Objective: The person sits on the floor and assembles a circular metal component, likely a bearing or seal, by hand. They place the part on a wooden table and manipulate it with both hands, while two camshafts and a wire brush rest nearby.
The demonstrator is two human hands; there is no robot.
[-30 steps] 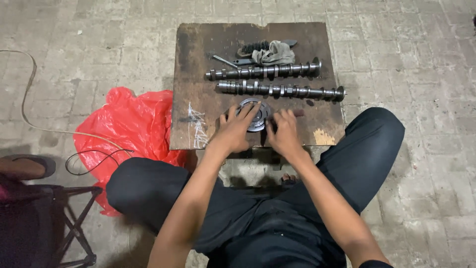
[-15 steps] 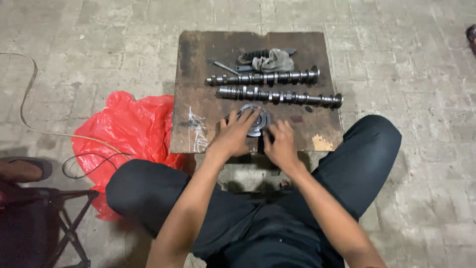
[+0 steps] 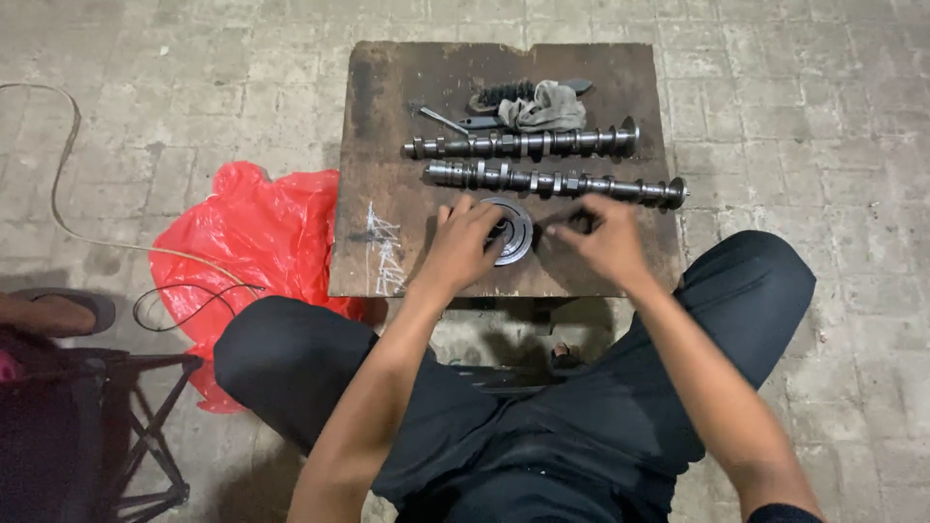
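Note:
A round metal gear disc (image 3: 513, 232) lies on the near part of a worn wooden board (image 3: 387, 145). My left hand (image 3: 465, 244) rests on the disc's left side, fingers curled over its rim. My right hand (image 3: 605, 237) hovers just right of the disc, fingers bent near the board; it is motion-blurred and I cannot tell whether it holds anything. Two long camshafts lie side by side beyond the hands, the nearer camshaft (image 3: 557, 181) and the farther camshaft (image 3: 523, 143).
A grey rag (image 3: 542, 108), a spring and small tools lie at the board's far edge. A red plastic bag (image 3: 247, 242) lies on the paved floor at left, with a cable (image 3: 68, 184) across it. A folding stool (image 3: 107, 436) and another person's foot (image 3: 53, 312) are at far left.
My right hand has come off the disc and moved to the right. My left hand stays on the disc. The view has shifted slightly.

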